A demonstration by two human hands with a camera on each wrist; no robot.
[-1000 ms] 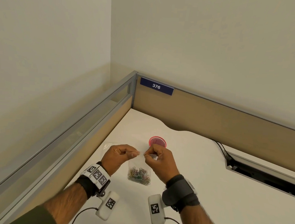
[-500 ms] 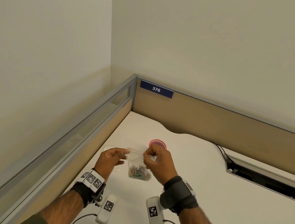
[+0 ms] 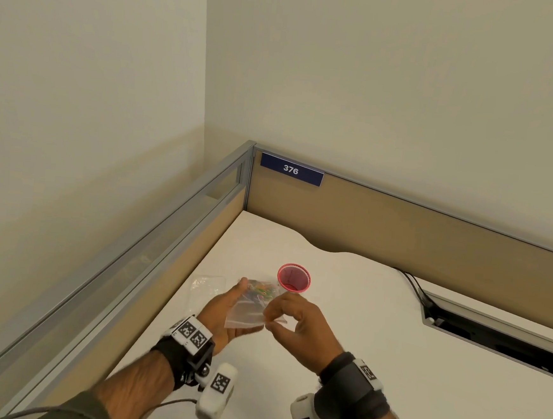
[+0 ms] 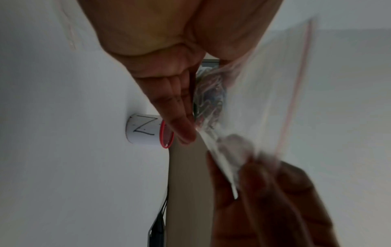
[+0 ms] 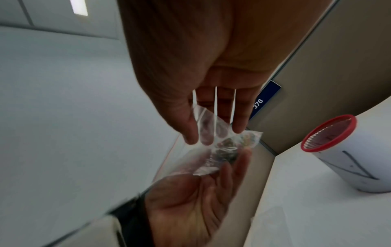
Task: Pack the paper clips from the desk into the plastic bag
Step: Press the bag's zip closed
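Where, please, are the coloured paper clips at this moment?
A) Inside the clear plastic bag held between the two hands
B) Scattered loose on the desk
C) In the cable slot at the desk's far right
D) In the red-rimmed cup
A: the paper clips show as a coloured bunch inside the plastic bag, which lies on the left hand while the right hand pinches its edge.

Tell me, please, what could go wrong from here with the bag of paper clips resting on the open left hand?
1. The plastic bag only lies across the flat left hand, which is not gripping it; a tilt could let it slide off.
2. The right hand pinches just one edge; whether the seal is fully shut cannot be told, so the paper clips might spill.
3. The red-rimmed cup stands close behind the hands and could be knocked over.
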